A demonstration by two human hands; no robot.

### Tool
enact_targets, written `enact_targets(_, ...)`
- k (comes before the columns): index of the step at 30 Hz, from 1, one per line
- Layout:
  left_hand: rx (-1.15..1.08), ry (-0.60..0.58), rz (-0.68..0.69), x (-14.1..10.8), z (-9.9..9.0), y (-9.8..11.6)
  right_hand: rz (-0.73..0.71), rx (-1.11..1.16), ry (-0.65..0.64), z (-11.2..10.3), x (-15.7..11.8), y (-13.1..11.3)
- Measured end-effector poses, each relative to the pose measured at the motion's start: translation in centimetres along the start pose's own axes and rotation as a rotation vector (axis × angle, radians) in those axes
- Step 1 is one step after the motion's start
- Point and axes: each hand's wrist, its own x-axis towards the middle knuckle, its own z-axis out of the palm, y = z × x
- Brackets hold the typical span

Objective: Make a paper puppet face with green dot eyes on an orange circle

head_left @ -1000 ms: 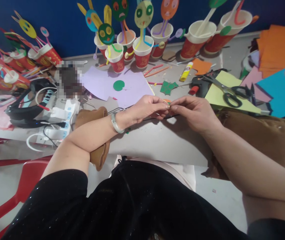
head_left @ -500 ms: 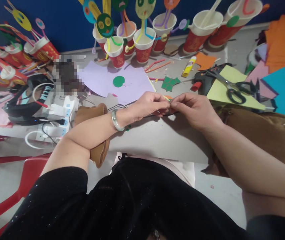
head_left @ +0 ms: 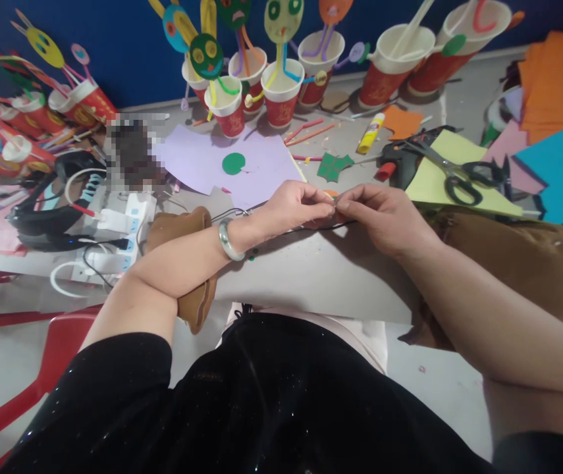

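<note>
My left hand point(head_left: 305, 205) and my right hand point(head_left: 377, 214) meet fingertip to fingertip above the grey table point(head_left: 311, 276). Both are closed in a pinch; what lies between the fingertips is too small and hidden to name. A bit of orange and yellow point(head_left: 331, 195) shows just behind the fingers. Beyond my left hand lies a purple sheet point(head_left: 197, 158) bearing a green paper disc point(head_left: 234, 164). Behind the fingers is a cut green paper scrap point(head_left: 334, 167). A yellow glue stick point(head_left: 371, 133) and its red cap point(head_left: 386, 172) are farther right.
Red paper cups point(head_left: 280, 105) with paper figures stand along the blue wall. Scissors point(head_left: 459, 181) rest on yellow paper point(head_left: 498, 197) at the right, near orange sheets point(head_left: 558, 85). A power strip point(head_left: 135, 230) and brown cloths point(head_left: 518, 263) flank my arms.
Both hands keep their pinch at nearly the same place. The view has shifted slightly, and the fingers of my left hand have moved very little.
</note>
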Motion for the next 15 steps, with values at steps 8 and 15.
enact_targets(8, 0.401, -0.1, 0.111, 0.1, -0.7, 0.3, 0.124, -0.143, -0.056, -0.2, -1.2, -0.9)
enact_targets(15, 0.823, -0.191, 0.233, 0.2, -2.0, 0.0, 0.19, -0.491, -0.274, 0.0, -2.9, -0.2)
